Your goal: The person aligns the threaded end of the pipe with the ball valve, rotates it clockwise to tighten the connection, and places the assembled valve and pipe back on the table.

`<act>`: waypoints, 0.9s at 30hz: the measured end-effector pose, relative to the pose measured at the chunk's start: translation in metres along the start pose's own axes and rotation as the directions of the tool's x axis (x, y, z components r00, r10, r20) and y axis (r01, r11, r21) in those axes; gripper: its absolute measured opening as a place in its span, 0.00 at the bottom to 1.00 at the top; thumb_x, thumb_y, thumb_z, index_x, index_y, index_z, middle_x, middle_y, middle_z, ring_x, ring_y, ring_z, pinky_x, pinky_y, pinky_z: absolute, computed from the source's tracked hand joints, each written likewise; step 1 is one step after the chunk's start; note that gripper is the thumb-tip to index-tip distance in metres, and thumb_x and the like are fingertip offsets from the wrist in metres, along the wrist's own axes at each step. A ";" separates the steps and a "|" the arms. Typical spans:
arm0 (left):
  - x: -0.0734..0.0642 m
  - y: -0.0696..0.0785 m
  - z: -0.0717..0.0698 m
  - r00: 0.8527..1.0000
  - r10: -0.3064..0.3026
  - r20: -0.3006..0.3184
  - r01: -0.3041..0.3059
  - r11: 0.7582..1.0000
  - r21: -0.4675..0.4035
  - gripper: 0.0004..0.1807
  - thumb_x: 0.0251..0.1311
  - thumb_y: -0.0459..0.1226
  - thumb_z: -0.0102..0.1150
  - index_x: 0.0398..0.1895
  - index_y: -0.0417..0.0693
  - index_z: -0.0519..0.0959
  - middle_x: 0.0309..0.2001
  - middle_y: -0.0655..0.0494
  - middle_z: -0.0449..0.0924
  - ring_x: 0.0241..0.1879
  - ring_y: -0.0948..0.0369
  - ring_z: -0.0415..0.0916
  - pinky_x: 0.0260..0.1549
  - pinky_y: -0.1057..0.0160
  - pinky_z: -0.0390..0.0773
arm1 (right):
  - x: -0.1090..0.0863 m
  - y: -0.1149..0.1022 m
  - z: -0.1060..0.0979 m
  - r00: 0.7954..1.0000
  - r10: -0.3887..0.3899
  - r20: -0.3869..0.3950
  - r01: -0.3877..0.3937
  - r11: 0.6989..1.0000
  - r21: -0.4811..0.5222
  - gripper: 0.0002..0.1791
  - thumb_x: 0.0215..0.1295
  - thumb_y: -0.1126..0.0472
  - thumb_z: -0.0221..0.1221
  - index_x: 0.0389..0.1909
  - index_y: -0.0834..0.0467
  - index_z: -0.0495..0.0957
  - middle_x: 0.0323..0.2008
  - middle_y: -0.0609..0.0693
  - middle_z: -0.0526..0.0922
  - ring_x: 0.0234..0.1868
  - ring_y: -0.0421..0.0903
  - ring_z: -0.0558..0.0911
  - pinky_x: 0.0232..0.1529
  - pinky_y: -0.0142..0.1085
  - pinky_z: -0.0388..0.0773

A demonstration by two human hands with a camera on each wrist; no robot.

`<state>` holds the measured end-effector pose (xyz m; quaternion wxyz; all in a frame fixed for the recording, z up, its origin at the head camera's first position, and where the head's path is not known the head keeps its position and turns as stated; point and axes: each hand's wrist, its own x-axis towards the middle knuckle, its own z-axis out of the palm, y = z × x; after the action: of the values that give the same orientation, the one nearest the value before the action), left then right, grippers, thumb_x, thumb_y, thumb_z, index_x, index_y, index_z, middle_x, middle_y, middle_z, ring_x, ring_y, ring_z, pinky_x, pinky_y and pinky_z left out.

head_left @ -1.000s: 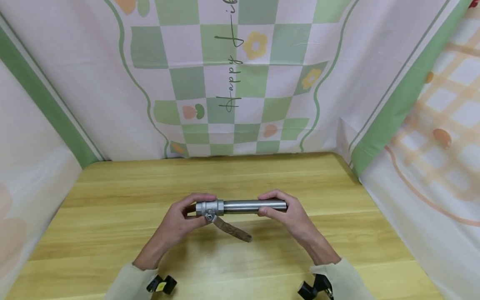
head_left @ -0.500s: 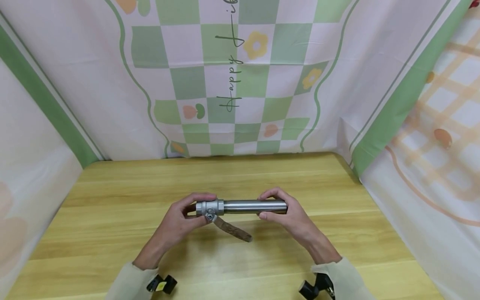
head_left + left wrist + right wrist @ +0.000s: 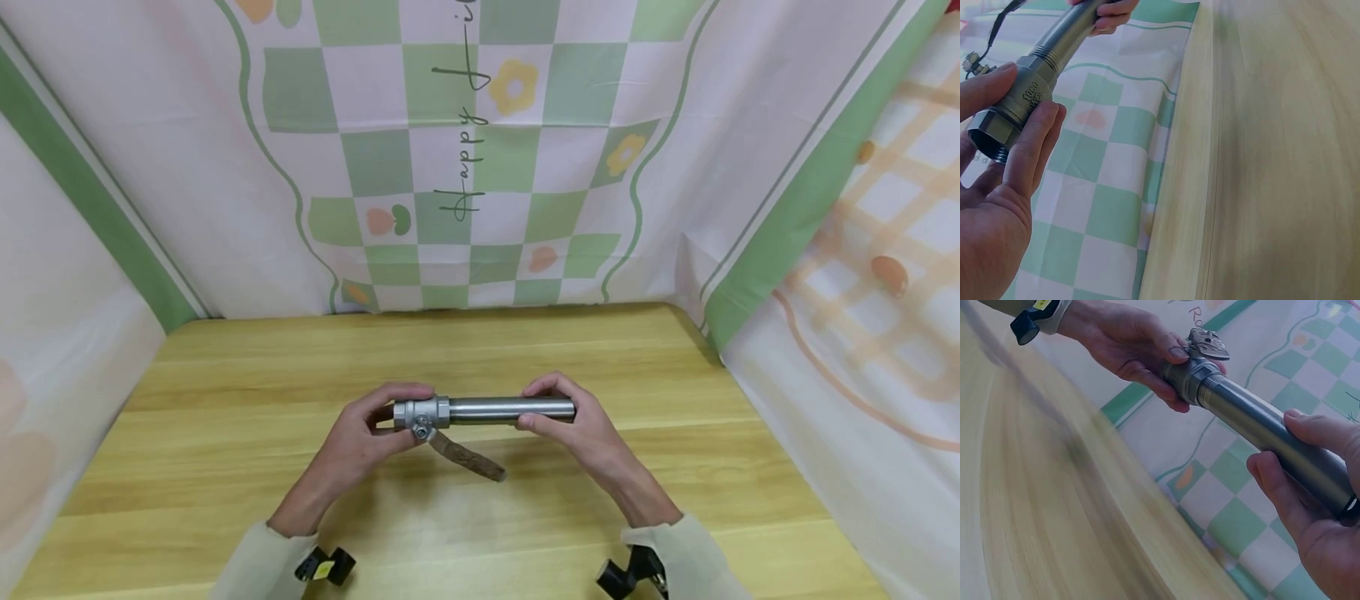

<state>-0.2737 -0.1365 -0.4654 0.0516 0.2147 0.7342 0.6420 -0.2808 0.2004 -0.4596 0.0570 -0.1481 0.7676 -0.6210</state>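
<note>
My left hand (image 3: 352, 442) grips a metal ball valve (image 3: 422, 412) between thumb and fingers, its open hexagonal end facing the palm in the left wrist view. A worn brown lever handle (image 3: 468, 460) slants from the valve toward me. Into the valve's other end runs a straight steel pipe (image 3: 495, 409), with some thread showing at the joint in the right wrist view. The right hand (image 3: 585, 433) holds the pipe near its far end, thumb on the near side and fingers on the far side. Valve and pipe lie level above the table.
The wooden table (image 3: 300, 358) spreads beneath both hands. A checkered cloth (image 3: 495, 167) hangs behind its back edge, with more cloth at the left and right sides. Each sleeve carries a black wrist camera (image 3: 326, 568).
The right hand's fingers and thumb have shifted slightly on the pipe. Valve, lever and left hand stay nearly where they were; the head view tilts a little.
</note>
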 end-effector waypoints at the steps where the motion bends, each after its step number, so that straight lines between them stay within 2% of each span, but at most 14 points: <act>1: 0.000 0.000 0.000 1.000 -0.001 -0.001 0.001 1.000 0.002 0.28 0.65 0.28 0.72 0.68 0.49 0.81 0.69 0.40 0.78 0.53 0.48 0.81 0.45 0.60 0.91 | 0.000 0.000 0.000 1.000 0.000 -0.006 0.000 1.000 -0.009 0.19 0.72 0.64 0.70 0.59 0.61 0.79 0.56 0.57 0.79 0.50 0.49 0.84 0.49 0.34 0.86; 7: 0.000 0.000 0.000 1.000 -0.008 -0.008 0.008 1.000 0.007 0.28 0.65 0.28 0.72 0.68 0.50 0.82 0.69 0.40 0.78 0.53 0.49 0.81 0.45 0.60 0.90 | 0.000 0.000 0.002 1.000 0.008 -0.019 -0.008 1.000 -0.023 0.18 0.74 0.62 0.69 0.60 0.60 0.80 0.57 0.56 0.81 0.52 0.48 0.83 0.50 0.33 0.85; 13: -0.001 -0.001 0.001 1.000 -0.023 -0.009 0.023 1.000 0.006 0.28 0.65 0.29 0.72 0.68 0.51 0.82 0.69 0.40 0.77 0.53 0.49 0.81 0.45 0.60 0.90 | 0.000 0.000 0.000 0.998 -0.031 0.047 0.029 0.998 0.058 0.25 0.69 0.68 0.71 0.65 0.62 0.76 0.65 0.55 0.79 0.57 0.47 0.83 0.53 0.33 0.87; 16: -0.001 -0.001 0.000 0.999 -0.032 -0.009 0.032 0.999 0.003 0.28 0.66 0.29 0.71 0.68 0.51 0.82 0.69 0.39 0.77 0.53 0.49 0.81 0.46 0.60 0.90 | 0.000 0.001 -0.001 0.996 -0.058 0.068 0.052 0.995 0.086 0.25 0.68 0.71 0.71 0.63 0.64 0.74 0.66 0.53 0.78 0.60 0.46 0.83 0.54 0.33 0.87; 21: -0.001 0.001 0.001 0.999 -0.033 -0.010 0.033 0.999 -0.003 0.28 0.65 0.28 0.71 0.69 0.50 0.81 0.70 0.39 0.76 0.53 0.48 0.82 0.46 0.60 0.91 | -0.001 0.002 -0.002 0.996 -0.066 0.061 0.060 0.994 0.088 0.22 0.68 0.71 0.71 0.58 0.65 0.75 0.62 0.49 0.81 0.57 0.46 0.83 0.52 0.33 0.87; 27: -0.001 0.001 0.001 0.999 -0.033 -0.010 0.033 0.999 -0.001 0.28 0.66 0.29 0.71 0.69 0.50 0.81 0.70 0.39 0.76 0.53 0.48 0.82 0.46 0.60 0.91 | 0.000 0.001 -0.001 0.998 -0.040 0.039 0.037 0.998 0.056 0.21 0.68 0.69 0.71 0.59 0.63 0.77 0.60 0.52 0.82 0.52 0.47 0.84 0.49 0.34 0.87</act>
<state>-0.2720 -0.1361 -0.4650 0.0589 0.1992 0.7377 0.6424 -0.2809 0.2020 -0.4601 0.0646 -0.1737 0.7459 -0.6398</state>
